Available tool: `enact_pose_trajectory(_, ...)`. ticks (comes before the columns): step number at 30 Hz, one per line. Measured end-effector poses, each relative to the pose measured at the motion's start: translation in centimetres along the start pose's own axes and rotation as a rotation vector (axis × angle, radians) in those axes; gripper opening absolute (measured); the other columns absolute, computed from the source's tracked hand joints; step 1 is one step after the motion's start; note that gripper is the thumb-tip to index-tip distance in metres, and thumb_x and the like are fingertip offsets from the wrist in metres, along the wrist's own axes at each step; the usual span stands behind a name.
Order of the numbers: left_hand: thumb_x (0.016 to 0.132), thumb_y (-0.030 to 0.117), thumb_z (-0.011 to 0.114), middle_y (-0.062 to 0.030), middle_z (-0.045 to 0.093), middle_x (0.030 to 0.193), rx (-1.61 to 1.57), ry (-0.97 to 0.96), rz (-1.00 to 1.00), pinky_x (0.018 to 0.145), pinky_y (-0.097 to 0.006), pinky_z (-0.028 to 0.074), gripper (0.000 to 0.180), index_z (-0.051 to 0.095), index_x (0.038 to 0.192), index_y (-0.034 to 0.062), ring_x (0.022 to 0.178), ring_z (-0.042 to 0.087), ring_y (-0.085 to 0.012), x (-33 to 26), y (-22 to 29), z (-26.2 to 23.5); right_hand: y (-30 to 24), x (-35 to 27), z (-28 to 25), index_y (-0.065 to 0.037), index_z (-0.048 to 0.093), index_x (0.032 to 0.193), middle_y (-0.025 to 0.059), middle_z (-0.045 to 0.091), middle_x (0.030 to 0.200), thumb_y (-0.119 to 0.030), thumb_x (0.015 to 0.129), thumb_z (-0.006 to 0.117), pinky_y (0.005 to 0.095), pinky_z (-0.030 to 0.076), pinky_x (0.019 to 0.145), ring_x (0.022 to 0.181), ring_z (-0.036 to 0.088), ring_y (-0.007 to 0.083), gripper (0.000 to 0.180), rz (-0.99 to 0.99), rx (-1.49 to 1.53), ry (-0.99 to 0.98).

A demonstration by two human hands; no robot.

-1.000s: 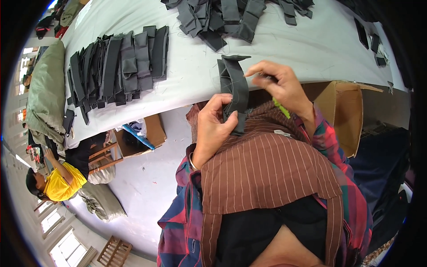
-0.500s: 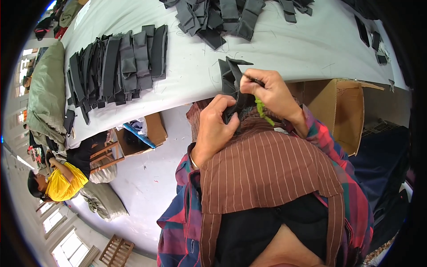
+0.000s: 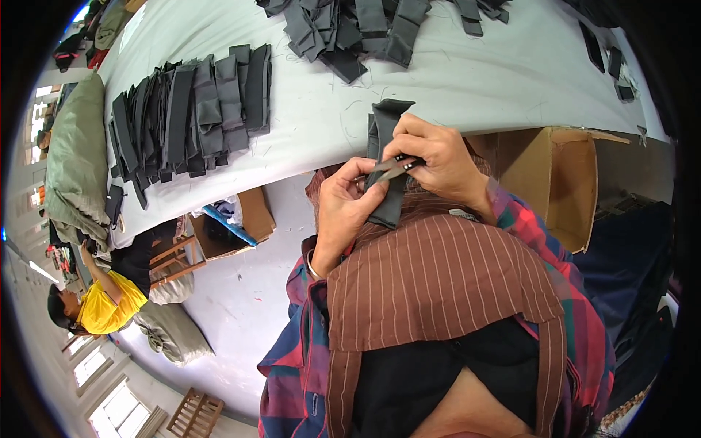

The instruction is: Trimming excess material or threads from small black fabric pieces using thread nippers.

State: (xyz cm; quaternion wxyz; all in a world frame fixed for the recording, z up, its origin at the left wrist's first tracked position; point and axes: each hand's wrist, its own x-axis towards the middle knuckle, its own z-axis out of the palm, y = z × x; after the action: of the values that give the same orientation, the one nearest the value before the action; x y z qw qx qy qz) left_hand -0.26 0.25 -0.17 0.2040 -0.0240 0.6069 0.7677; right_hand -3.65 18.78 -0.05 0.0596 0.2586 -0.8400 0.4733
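The left hand (image 3: pixel 347 204) pinches a dark grey fabric strip (image 3: pixel 388 210) between thumb and fingers at the near edge of the bench (image 3: pixel 314 120), the strip's upper end reaching over that edge. The right hand (image 3: pixel 442 160) is closed around metal snips (image 3: pixel 399 168), whose blades lie across the strip and point at the left fingertips. Along the near edge, toward the bench's left end, similar strips stand in a packed row (image 3: pixel 193 113); a looser pile (image 3: pixel 358 33) lies farther back. Below the near edge, to the right, is a cardboard box (image 3: pixel 573 182).
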Motion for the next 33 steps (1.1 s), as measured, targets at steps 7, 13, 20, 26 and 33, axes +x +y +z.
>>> enact_pose_trajectory(7,0.086,-0.001,0.062,-0.0011,0.062,0.090,0.010,0.023,-0.018,0.065,-0.017,0.048,0.014,0.060,0.099,-0.0036,0.075,0.058,-0.0041,0.0,0.2,0.2,0.7,0.1,-0.6,-0.003,0.053,0.084,0.0107,0.050,0.076,0.001,0.076,0.064,0.0345,0.041,0.056,0.065,0.052,0.0296,0.013,0.081,0.053,0.228)
enact_pose_trajectory(13,0.085,-0.001,0.062,-0.0018,0.063,0.089,0.039,0.061,0.030,0.065,-0.019,0.048,0.013,0.060,0.098,-0.0043,0.074,0.058,-0.0045,-0.1,0.0,-0.2,2.5,-0.4,-4.5,0.000,0.051,0.084,0.0080,0.048,0.071,-0.004,0.082,0.063,0.0284,0.040,0.059,0.064,0.048,0.0189,0.013,0.277,0.081,0.467)
enact_pose_trajectory(20,0.086,-0.001,0.061,-0.0033,0.064,0.090,-0.172,0.108,-0.045,0.067,-0.020,0.049,0.013,0.060,0.099,-0.0025,0.076,0.059,-0.0058,0.1,0.1,-0.7,1.1,-1.6,-6.4,-0.004,0.061,0.097,0.0055,0.054,0.071,-0.017,0.082,0.066,0.0260,0.044,0.066,0.067,0.052,0.0151,0.021,0.462,-0.048,-0.152)
enact_pose_trajectory(26,0.087,0.000,0.060,-0.0047,0.063,0.096,-0.257,0.072,-0.057,0.071,-0.021,0.050,0.016,0.058,0.103,-0.0017,0.080,0.060,-0.0069,0.4,0.1,-0.4,-0.4,-1.2,-1.2,-0.008,0.065,0.094,0.0051,0.064,0.080,-0.019,0.079,0.069,0.0329,0.044,0.065,0.072,0.060,0.0236,0.019,0.142,0.010,0.080)
enact_pose_trajectory(33,0.087,0.001,0.061,-0.0064,0.063,0.100,-0.291,0.038,-0.049,0.072,-0.021,0.051,0.018,0.057,0.104,-0.0017,0.083,0.061,-0.0080,0.1,0.2,-0.1,-1.1,-0.6,0.0,-0.009,0.066,0.087,0.0030,0.060,0.073,-0.019,0.075,0.072,0.0325,0.037,0.059,0.065,0.056,0.0214,0.017,-0.007,-0.169,0.142)
